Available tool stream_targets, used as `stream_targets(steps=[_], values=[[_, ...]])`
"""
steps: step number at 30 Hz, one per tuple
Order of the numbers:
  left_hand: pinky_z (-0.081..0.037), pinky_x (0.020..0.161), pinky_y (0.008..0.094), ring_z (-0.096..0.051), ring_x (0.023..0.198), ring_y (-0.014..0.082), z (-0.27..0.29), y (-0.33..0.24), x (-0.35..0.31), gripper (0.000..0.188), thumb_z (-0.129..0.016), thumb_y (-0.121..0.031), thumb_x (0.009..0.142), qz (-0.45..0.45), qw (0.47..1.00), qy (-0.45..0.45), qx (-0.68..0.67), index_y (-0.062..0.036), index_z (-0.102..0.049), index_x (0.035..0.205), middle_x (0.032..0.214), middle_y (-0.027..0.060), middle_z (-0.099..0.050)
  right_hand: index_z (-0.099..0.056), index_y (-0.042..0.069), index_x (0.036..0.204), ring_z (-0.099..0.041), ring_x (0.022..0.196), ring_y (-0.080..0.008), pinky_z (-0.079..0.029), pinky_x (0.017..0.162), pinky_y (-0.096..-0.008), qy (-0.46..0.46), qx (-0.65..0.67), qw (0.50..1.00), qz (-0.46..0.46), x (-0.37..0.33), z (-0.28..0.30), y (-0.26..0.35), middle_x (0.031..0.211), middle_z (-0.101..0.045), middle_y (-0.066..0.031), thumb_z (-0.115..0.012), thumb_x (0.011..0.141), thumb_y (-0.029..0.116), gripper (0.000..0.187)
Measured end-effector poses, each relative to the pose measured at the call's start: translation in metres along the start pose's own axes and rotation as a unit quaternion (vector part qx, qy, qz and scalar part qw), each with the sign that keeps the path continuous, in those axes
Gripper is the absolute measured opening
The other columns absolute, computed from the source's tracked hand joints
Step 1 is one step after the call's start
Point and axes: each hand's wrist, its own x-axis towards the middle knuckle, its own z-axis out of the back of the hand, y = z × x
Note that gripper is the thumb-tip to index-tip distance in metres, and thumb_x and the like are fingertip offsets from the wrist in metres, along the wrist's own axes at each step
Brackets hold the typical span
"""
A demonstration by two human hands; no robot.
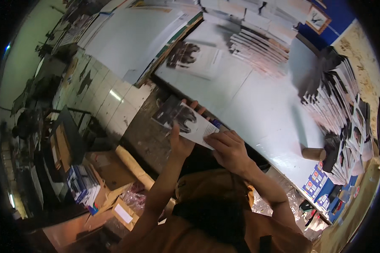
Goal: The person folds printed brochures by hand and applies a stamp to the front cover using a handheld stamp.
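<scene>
In front of my body I hold a thin printed booklet [200, 131], with a dark picture on its left part and a white area with small text on its right. My left hand [182, 141] is closed on it, thumb on top and fingertips showing past the far edge. Closed at the right end, my right hand [230, 149] has its fingers bent against the white part. What lies under the booklet is hidden by it and my hands.
A white-topped table [240, 101] lies just beyond my hands. On it are a similar dark-and-white print [196, 59], a fanned stack [259, 50], more stacked booklets [333, 97] and a brown cylinder [313, 153]. Cardboard boxes [107, 164] stand at the lower left.
</scene>
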Motion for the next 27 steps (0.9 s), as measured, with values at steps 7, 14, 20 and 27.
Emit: stream_targets(steps=[7, 14, 20, 27], values=[[-0.037, 0.115, 0.0550, -0.045, 0.134, 0.0304, -0.004, 0.006, 0.005, 0.081, -0.059, -0.043, 0.096, 0.041, 0.996, -0.033, 0.068, -0.0086, -0.018, 0.157, 0.147, 0.0155, -0.041, -0.068, 0.004, 0.105, -0.065, 0.084, -0.0231, -0.052, 0.075, -0.0355, 0.053, 0.207, 0.968, -0.135, 0.029, 0.011, 0.013, 0.095, -0.067, -0.0090, -0.090, 0.069, 0.023, 0.046], [-0.046, 0.109, 0.0507, -0.045, 0.134, 0.0314, -0.014, 0.025, 0.009, 0.081, -0.061, -0.045, 0.096, 0.057, 0.998, -0.003, 0.030, -0.0090, -0.020, 0.155, 0.142, 0.0158, -0.044, -0.067, 0.001, 0.096, -0.059, 0.066, -0.0124, -0.048, 0.061, -0.0278, 0.060, 0.261, 0.935, -0.234, 0.033, 0.016, -0.006, 0.078, -0.064, -0.0051, -0.083, 0.079, 0.015, 0.027], [-0.042, 0.107, 0.0387, -0.053, 0.126, 0.0268, -0.012, 0.014, 0.043, 0.073, -0.064, -0.013, 0.088, 0.111, 0.962, -0.021, 0.250, -0.0030, -0.030, 0.152, 0.142, 0.0152, -0.048, -0.072, -0.003, 0.098, -0.066, 0.074, -0.0101, -0.051, 0.063, -0.0243, 0.030, 0.320, 0.873, -0.366, 0.024, 0.060, -0.037, 0.088, -0.072, -0.0075, -0.064, 0.098, 0.013, 0.018], [-0.024, 0.119, 0.0537, -0.031, 0.144, 0.0402, -0.104, -0.006, 0.097, 0.097, -0.080, -0.031, 0.070, -0.057, 0.506, 0.449, 0.734, -0.0127, -0.033, 0.153, 0.153, 0.0159, -0.037, -0.063, 0.001, 0.126, -0.063, 0.085, -0.0130, -0.050, 0.078, -0.0259, -0.164, 0.371, 0.851, -0.334, -0.013, 0.130, -0.087, 0.094, -0.071, -0.0080, -0.060, 0.100, 0.020, 0.033]])
